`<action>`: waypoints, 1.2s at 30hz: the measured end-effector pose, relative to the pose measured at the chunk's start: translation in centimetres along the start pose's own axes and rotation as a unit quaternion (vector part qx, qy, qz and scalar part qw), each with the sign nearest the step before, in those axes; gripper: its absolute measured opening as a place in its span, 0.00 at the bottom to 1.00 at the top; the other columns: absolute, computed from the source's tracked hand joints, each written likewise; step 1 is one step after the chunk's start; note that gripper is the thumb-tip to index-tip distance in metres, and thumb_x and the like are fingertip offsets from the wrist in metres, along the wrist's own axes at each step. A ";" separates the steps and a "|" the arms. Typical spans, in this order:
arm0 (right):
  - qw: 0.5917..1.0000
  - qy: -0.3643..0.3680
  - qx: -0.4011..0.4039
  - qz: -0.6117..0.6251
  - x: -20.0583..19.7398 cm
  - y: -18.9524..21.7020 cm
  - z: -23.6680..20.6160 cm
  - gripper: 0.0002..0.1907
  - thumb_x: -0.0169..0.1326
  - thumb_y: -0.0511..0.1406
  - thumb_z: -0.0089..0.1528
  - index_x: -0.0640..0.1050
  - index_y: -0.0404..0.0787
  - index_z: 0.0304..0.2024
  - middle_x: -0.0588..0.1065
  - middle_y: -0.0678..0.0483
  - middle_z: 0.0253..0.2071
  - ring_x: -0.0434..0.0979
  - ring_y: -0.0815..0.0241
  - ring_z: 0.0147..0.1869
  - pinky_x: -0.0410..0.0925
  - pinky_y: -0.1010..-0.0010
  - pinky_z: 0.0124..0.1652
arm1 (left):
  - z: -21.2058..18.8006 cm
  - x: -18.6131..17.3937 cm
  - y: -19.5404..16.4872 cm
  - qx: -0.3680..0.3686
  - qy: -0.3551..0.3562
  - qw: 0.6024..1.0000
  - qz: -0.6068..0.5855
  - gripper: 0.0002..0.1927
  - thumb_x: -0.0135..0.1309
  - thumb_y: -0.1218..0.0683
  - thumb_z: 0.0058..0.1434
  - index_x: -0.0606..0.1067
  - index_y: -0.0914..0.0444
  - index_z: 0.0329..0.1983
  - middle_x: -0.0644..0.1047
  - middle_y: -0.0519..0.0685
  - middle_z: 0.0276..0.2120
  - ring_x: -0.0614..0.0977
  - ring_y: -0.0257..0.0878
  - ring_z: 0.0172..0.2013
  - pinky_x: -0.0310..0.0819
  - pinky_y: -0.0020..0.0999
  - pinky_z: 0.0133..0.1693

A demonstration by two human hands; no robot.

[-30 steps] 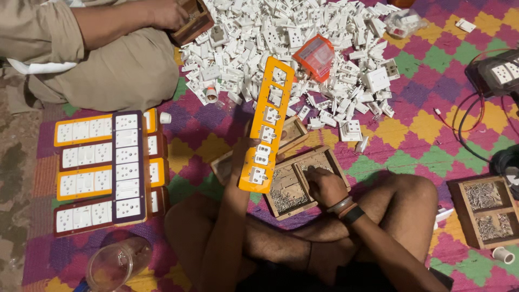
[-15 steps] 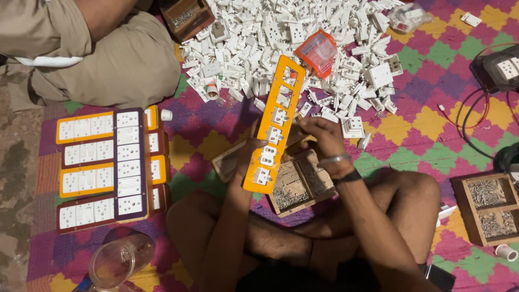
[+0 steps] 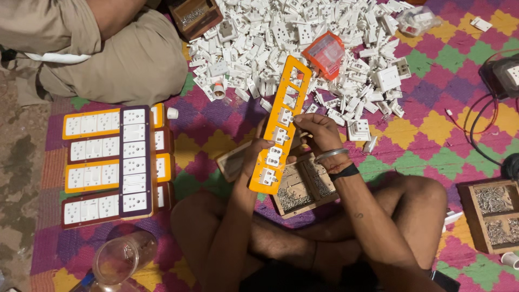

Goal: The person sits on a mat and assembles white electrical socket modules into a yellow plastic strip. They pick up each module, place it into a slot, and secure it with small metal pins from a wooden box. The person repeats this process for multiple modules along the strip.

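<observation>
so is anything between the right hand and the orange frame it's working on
Nothing visible. The right hand rests directly against the orange frame at a white socket near its middle, while the left hand grips the lower part.

One orange switch-plate frame (image 3: 280, 130) in two hands, three wooden screw boxes, one glass jar (image 3: 120, 260), one red box (image 3: 324, 54)

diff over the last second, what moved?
Right hand left the screw tray in the lap and came up to the orange frame, fingers now at a white socket on it. Left hand kept holding the frame. Finished boards and socket pile unchanged.
</observation>
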State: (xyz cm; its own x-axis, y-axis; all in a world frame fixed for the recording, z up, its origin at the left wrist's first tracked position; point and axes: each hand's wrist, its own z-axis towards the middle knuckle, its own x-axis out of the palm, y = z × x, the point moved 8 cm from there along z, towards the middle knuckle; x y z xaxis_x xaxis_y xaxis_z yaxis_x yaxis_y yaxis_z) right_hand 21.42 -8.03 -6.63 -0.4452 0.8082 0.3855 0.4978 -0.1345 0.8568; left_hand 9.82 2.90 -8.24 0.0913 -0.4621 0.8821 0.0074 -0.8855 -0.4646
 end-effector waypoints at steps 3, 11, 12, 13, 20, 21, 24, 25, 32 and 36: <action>1.000 -0.011 -0.007 -0.011 0.2 0.1 -0.2 0.04 0.59 0.31 0.63 0.83 0.36 0.39 0.79 0.56 0.31 0.73 0.69 0.29 0.65 0.78 0.28 | -0.3 -0.2 1.3 -0.059 0.010 0.993 -0.103 0.36 0.51 0.53 0.63 0.59 0.62 0.75 0.71 0.55 0.62 0.74 0.49 0.60 0.79 0.55 0.53; 0.953 -0.037 -0.227 -0.197 2.1 2.4 -1.2 0.06 0.60 0.32 0.65 0.83 0.37 0.43 0.77 0.59 0.36 0.73 0.70 0.34 0.68 0.77 0.35 | -0.5 0.8 0.4 -0.066 0.053 0.984 -0.156 0.33 0.54 0.54 0.61 0.63 0.66 0.70 0.73 0.58 0.58 0.79 0.51 0.56 0.79 0.52 0.55; 0.930 -0.036 -0.280 -0.237 2.6 3.1 -1.6 0.06 0.60 0.32 0.65 0.83 0.36 0.43 0.76 0.59 0.37 0.74 0.70 0.36 0.69 0.77 0.37 | -0.4 1.0 0.4 -0.086 0.056 0.979 -0.177 0.33 0.55 0.54 0.62 0.63 0.67 0.70 0.73 0.58 0.58 0.79 0.51 0.56 0.79 0.53 0.56; 0.911 -0.040 -0.314 -0.266 2.9 3.5 -2.1 0.06 0.60 0.31 0.65 0.83 0.35 0.43 0.76 0.58 0.37 0.74 0.69 0.36 0.69 0.77 0.36 | -0.4 1.2 0.0 -0.069 0.066 0.980 -0.172 0.32 0.55 0.55 0.62 0.64 0.66 0.69 0.73 0.57 0.58 0.79 0.50 0.56 0.79 0.54 0.55; 0.813 -0.069 -0.425 -0.391 4.2 4.8 -4.6 0.08 0.63 0.30 0.62 0.84 0.35 0.44 0.76 0.52 0.36 0.78 0.62 0.39 0.70 0.73 0.37 | -0.9 1.6 -0.5 -0.048 0.077 0.979 -0.182 0.31 0.57 0.56 0.61 0.66 0.61 0.68 0.74 0.54 0.57 0.79 0.48 0.55 0.79 0.54 0.52; 0.810 -0.074 -0.425 -0.398 4.1 4.9 -4.6 0.08 0.64 0.30 0.61 0.84 0.36 0.44 0.76 0.52 0.36 0.78 0.61 0.39 0.70 0.72 0.37 | -1.0 1.5 -0.6 -0.034 0.079 0.981 -0.177 0.30 0.57 0.56 0.62 0.65 0.62 0.68 0.74 0.54 0.57 0.79 0.49 0.55 0.79 0.53 0.52; 0.828 -0.079 -0.377 -0.407 3.4 4.7 -3.6 0.07 0.66 0.32 0.59 0.85 0.38 0.40 0.77 0.53 0.34 0.78 0.62 0.35 0.70 0.72 0.33 | -1.1 1.4 0.0 -0.059 0.069 0.978 -0.190 0.30 0.57 0.55 0.64 0.65 0.64 0.68 0.74 0.55 0.57 0.80 0.48 0.53 0.79 0.55 0.53; 0.824 -0.065 -0.396 -0.401 3.5 4.9 -3.7 0.07 0.67 0.32 0.59 0.85 0.38 0.40 0.77 0.53 0.35 0.78 0.62 0.37 0.70 0.72 0.35 | -1.1 1.4 0.0 -0.056 0.066 0.979 -0.186 0.31 0.57 0.55 0.62 0.65 0.64 0.68 0.74 0.55 0.57 0.80 0.48 0.53 0.79 0.54 0.52; 0.900 -0.020 -0.324 -0.290 1.6 2.8 -1.1 0.10 0.66 0.31 0.59 0.85 0.37 0.43 0.75 0.57 0.36 0.74 0.68 0.36 0.68 0.76 0.35 | -0.9 1.7 0.0 -0.087 0.086 0.978 -0.168 0.35 0.59 0.52 0.59 0.64 0.65 0.70 0.74 0.57 0.56 0.83 0.54 0.45 0.83 0.49 0.47; 0.927 0.012 -0.291 -0.234 0.2 0.8 0.7 0.07 0.68 0.30 0.59 0.85 0.37 0.41 0.76 0.57 0.36 0.74 0.69 0.37 0.69 0.76 0.37 | -1.0 1.7 0.0 -0.080 0.071 0.982 -0.155 0.36 0.59 0.52 0.58 0.64 0.65 0.70 0.74 0.57 0.56 0.83 0.53 0.46 0.84 0.49 0.48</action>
State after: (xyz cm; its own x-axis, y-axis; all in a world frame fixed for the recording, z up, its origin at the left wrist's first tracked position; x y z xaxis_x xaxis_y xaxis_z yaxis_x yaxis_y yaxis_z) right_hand 22.27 -7.61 -6.13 -0.5313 0.8439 -0.0748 -0.2386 -0.0643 0.9690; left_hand 9.02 2.10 -6.64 -0.0303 -0.1608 0.9865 -0.1447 -0.9759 -0.1635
